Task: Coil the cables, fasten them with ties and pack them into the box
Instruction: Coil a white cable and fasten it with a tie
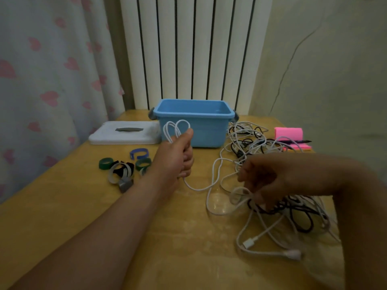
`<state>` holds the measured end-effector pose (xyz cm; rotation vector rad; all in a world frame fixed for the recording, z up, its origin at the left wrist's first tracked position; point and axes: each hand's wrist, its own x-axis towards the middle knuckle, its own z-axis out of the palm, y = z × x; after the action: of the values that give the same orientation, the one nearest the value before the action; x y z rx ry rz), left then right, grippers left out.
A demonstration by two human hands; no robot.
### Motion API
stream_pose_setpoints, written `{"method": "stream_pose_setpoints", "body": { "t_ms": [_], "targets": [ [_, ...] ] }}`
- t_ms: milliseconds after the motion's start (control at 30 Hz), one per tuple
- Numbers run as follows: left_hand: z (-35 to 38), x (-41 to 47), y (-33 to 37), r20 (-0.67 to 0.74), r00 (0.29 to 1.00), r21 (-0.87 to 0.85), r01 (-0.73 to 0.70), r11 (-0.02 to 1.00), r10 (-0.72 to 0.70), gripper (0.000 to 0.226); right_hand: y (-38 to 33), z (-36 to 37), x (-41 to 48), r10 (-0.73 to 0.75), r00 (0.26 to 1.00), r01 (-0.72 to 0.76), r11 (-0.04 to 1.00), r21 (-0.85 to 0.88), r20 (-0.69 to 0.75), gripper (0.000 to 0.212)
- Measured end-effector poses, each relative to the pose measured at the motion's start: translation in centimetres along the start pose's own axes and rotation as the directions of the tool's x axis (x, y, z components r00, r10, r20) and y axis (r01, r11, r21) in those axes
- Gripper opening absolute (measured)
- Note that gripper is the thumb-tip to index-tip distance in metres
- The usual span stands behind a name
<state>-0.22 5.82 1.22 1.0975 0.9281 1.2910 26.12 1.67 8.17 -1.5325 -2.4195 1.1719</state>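
Observation:
My left hand [178, 155] is shut on a white cable [177, 127], whose coiled loops stick up above my fingers in front of the blue box [194, 120]. The same cable trails down from that hand across the wooden table to my right hand [263, 181], which pinches a white strand over a tangle of white and black cables [293, 208]. Two white plugs [250, 241] lie near the table's front. Several loop ties [122, 166], green, blue, grey and black, lie left of my left hand.
The box's white lid [125, 132] lies flat to the left of the box. More tangled cables [249, 137] sit right of the box, beside a pink notepad with a pen [290, 137]. A radiator and a curtain stand behind the table.

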Motion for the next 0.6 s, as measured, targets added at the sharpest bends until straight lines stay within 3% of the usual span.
{"method": "stream_pose_setpoints", "body": {
  "t_ms": [67,133,167,267,333,433,500,600],
  "targets": [
    [0.1,0.0,0.0,0.026,1.000,-0.023,0.007,1.000,-0.006,0.046,-0.4,-0.1,0.0,-0.089,0.991,0.095,0.994,0.054,-0.098,0.024],
    [0.1,-0.1,0.2,0.061,0.998,-0.085,0.013,0.996,-0.007,0.046,-1.3,0.6,1.4,-0.151,0.912,0.169,0.986,0.014,-0.381,0.023],
    [0.2,-0.2,0.3,0.081,0.997,-0.131,0.015,0.991,-0.005,0.045,-1.8,1.4,2.6,-0.186,0.870,0.191,0.981,-0.035,-0.456,0.024],
    [0.2,-0.5,1.1,0.128,0.991,-0.286,0.011,0.958,0.027,0.043,-2.9,5.1,6.2,-0.247,0.920,0.166,0.949,-0.268,-0.305,0.038],
    [-0.3,-0.6,1.8,0.125,0.990,-0.353,-0.013,0.935,0.062,0.042,-2.7,6.1,7.6,-0.221,0.943,0.108,0.911,-0.398,-0.249,0.030],
    [-1.8,-0.5,3.0,0.072,0.994,-0.400,-0.047,0.915,0.082,0.042,-1.8,4.9,7.4,-0.230,0.895,0.086,0.929,-0.359,-0.381,0.012],
    [-2.6,-0.3,3.4,0.042,0.997,-0.388,-0.042,0.921,0.063,0.042,-1.2,4.1,7.1,-0.277,0.841,0.085,0.917,-0.391,-0.465,0.010],
    [-2.9,-0.2,3.3,0.024,0.999,-0.180,-0.017,0.983,0.022,0.039,-0.9,3.8,7.1,-0.306,0.787,0.068,0.906,-0.417,-0.536,0.013]
  ]
}}
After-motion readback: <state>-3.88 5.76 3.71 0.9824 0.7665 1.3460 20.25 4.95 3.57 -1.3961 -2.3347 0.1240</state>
